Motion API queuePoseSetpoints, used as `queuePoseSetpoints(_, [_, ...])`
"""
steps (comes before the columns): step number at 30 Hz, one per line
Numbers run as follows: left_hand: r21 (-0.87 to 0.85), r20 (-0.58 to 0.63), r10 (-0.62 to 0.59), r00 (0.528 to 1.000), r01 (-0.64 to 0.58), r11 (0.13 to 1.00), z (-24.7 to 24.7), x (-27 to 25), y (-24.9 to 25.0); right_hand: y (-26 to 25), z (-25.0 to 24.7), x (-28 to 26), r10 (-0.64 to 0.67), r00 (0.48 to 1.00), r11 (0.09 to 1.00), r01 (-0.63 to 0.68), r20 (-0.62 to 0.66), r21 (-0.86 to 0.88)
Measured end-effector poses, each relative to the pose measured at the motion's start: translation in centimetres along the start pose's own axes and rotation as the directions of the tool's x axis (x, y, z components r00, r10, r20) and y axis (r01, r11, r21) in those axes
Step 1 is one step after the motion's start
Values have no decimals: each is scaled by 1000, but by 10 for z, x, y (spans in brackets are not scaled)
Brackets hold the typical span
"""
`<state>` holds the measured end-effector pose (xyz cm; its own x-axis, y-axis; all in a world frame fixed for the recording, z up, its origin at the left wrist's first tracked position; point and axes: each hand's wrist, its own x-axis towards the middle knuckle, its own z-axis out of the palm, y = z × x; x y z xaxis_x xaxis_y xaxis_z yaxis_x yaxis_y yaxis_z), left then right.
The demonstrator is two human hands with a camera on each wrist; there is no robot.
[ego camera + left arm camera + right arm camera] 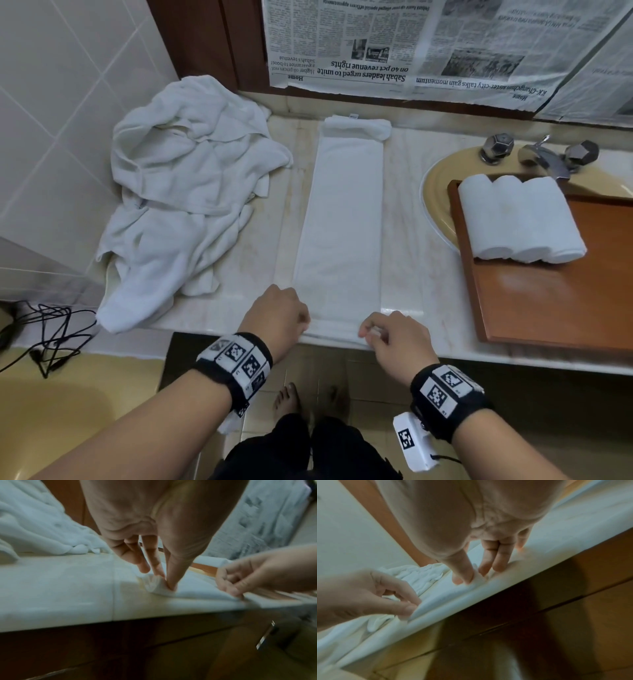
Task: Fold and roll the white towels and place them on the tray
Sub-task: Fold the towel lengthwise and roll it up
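A white towel [342,219], folded into a long narrow strip, lies on the marble counter and runs from the back wall to the front edge. My left hand [286,315] pinches its near left corner [159,586] between thumb and fingertips. My right hand [387,330] pinches the near right corner [476,579] the same way. Three rolled white towels [520,219] lie side by side at the far end of the wooden tray [555,294] on the right.
A heap of loose white towels [185,192] covers the counter's left part. The tray rests partly over a yellow sink [438,181] with a chrome tap [544,157]. Newspaper [411,44] covers the wall behind. Black cables [44,332] lie at the lower left.
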<state>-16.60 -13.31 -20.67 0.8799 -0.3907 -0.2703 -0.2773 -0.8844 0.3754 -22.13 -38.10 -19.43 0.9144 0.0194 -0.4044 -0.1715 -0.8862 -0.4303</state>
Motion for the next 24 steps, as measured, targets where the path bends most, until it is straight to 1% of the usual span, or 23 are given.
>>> queuePoseSetpoints(2, [144,-74,147,986,-135,980,15,-10,0,6,6,-4,-50,996,999,49,-72,-22])
queuePoseSetpoints(3, [190,-122,221,968,-196,962,21,-16,-2,9,9,-7,-84,990,996,81,-112,-36])
queuePoseSetpoints(5, [219,-197,329,924,-285,933,29,-27,-4,15,14,-10,-171,966,984,156,-192,-92])
queuePoseSetpoints(6, [224,-230,357,905,-308,925,32,-30,-6,18,15,-11,-223,947,972,196,-233,-130])
queuePoseSetpoints(8, [212,-281,384,879,-334,918,34,-33,-11,23,17,-11,-326,904,940,277,-276,-201])
queuePoseSetpoints(10, [210,-299,412,861,-361,908,37,-33,-17,25,18,-11,-422,863,899,358,-278,-253])
queuePoseSetpoints(12, [226,-309,460,832,-406,885,40,-31,-21,26,16,-10,-475,837,870,400,-271,-287])
queuePoseSetpoints(14, [252,-312,494,812,-431,867,40,-29,-22,27,13,-7,-495,831,856,416,-253,-307])
queuePoseSetpoints(17, [284,-313,513,799,-436,854,41,-22,-24,30,9,-1,-518,826,842,446,-223,-304])
queuePoseSetpoints(20, [305,-324,526,786,-439,845,44,-15,-29,33,6,2,-558,807,813,485,-191,-322])
queuePoseSetpoints(24, [316,-326,551,768,-461,829,46,-13,-29,32,9,5,-569,793,797,465,-219,-385])
